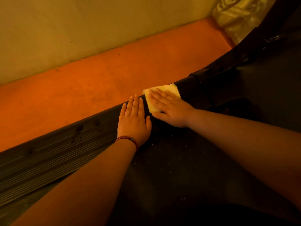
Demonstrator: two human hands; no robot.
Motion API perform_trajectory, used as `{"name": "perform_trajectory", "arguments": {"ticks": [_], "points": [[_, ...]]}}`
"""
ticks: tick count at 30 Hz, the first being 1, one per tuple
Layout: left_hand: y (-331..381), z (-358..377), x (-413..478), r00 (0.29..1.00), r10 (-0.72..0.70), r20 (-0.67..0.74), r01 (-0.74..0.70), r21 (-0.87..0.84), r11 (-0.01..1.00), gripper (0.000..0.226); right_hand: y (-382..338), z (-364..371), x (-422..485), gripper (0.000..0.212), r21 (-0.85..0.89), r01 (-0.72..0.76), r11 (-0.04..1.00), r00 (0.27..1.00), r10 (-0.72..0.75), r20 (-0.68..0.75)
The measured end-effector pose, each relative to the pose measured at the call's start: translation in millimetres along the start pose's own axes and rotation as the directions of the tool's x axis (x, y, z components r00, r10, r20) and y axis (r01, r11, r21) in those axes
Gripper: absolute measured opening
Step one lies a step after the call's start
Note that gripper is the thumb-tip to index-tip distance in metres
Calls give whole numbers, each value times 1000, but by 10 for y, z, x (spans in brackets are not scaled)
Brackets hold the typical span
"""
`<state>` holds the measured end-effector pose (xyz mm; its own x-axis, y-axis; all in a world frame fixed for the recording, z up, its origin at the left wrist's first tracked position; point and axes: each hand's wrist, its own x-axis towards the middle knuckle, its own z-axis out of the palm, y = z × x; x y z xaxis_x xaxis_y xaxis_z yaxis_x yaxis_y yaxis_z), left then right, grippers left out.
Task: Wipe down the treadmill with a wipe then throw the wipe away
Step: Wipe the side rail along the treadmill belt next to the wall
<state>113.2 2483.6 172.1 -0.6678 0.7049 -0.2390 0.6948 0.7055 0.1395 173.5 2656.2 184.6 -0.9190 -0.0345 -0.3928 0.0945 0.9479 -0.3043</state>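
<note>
Dim, warm orange-yellow light tints everything. The wall [65,30] and floor [81,88] at far left are brightest; the treadmill [179,168], near and right, sinks almost to black with little detail. The pale wipe [169,88] catches most light. Lines bend toward the edges, and the near corners look soft

Bare beige wall [65,33], orange floor [97,82], crinkled plastic sheeting [236,15] in corner, dim warm light
</note>
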Motion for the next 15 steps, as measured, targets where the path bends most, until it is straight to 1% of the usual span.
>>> {"name": "perform_trajectory", "arguments": {"ticks": [1,2,3,5,6,7,8,10,11,12,15], "points": [[1,-3,-1,1000,1,-2,-1,-3,1000,66,20,-4,-16,69,-32,55,998,998,-54,19],[3,-3,-1,1000,3,1,-3,-5,1000,66,74,-15,-16,69,-47,54,997,998,-53,17],[4,-2,-1,1000,2,7,-2,-5,1000,66,124,-32,-10,67,-34,-11,999,1000,11,-5],[1,1,2,1000,-1,13,1,-3,1000,66,163,-49,24,65,52,-201,978,976,205,-70],[-2,0,2,1000,-1,13,1,-2,1000,66,134,-53,42,64,92,-237,967,967,244,-74],[-2,-1,4,1000,-1,11,1,-1,1000,66,83,-58,55,65,106,-214,971,974,220,-54],[-1,-6,4,1000,2,9,-2,-1,1000,66,32,-60,48,65,101,-151,983,988,153,-16],[4,-16,-2,1000,5,5,-5,-2,1000,66,-4,-54,-13,66,50,-15,999,998,12,54],[5,-18,-8,1000,3,5,-3,-1,1000,66,25,-55,-46,67,22,6,1000,998,-8,66],[6,-18,-9,1000,3,6,-3,0,1000,66,71,-58,-70,67,14,-20,1000,998,20,56],[5,-22,5,1000,3,9,-3,2,1000,67,132,-26,-88,67,52,-202,978,979,203,-27]]}}
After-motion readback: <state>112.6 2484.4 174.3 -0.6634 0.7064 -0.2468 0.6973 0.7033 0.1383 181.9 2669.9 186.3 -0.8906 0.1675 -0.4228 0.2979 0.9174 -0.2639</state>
